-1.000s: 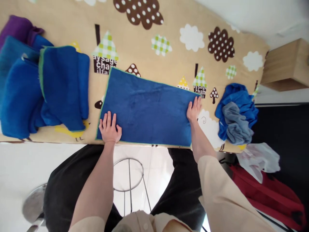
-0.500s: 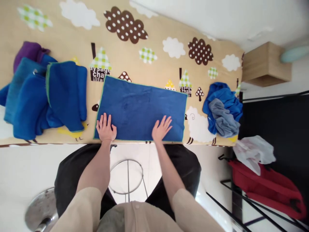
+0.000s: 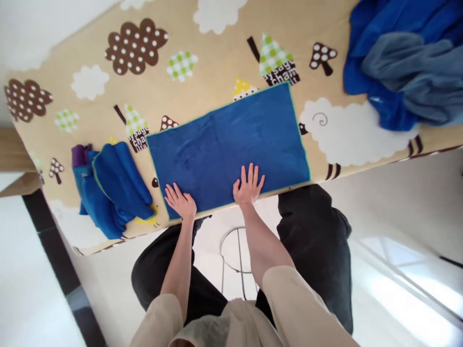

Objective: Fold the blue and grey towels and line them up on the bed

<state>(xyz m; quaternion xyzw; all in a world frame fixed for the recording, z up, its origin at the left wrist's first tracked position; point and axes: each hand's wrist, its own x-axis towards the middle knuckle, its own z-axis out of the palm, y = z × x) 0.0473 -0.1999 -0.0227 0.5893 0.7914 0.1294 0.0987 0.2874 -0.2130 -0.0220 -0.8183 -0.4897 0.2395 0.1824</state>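
Note:
A blue cloth [image 3: 231, 140] with a green stitched edge lies spread as a long rectangle near the front edge of the table. My left hand [image 3: 182, 202] rests flat on its near left corner, fingers stretched out. Right of the cloth's middle, close to its near edge, my right hand [image 3: 249, 185] lies with fingers spread. Neither hand grips anything. Left of the cloth sits a pile of folded cloths [image 3: 119, 178], mostly blue with some purple.
Crumpled blue cloths [image 3: 376, 19] lie at the far right of the table, a grey-blue cloth [image 3: 419, 72] on top. A beige patterned tablecloth [image 3: 202, 82] covers the table. Below, between my legs, stands a wire ring frame [image 3: 237, 248].
My view has turned toward the right, so the crumpled cloths appear larger and the left pile smaller. Both hands stay flat on the blue cloth.

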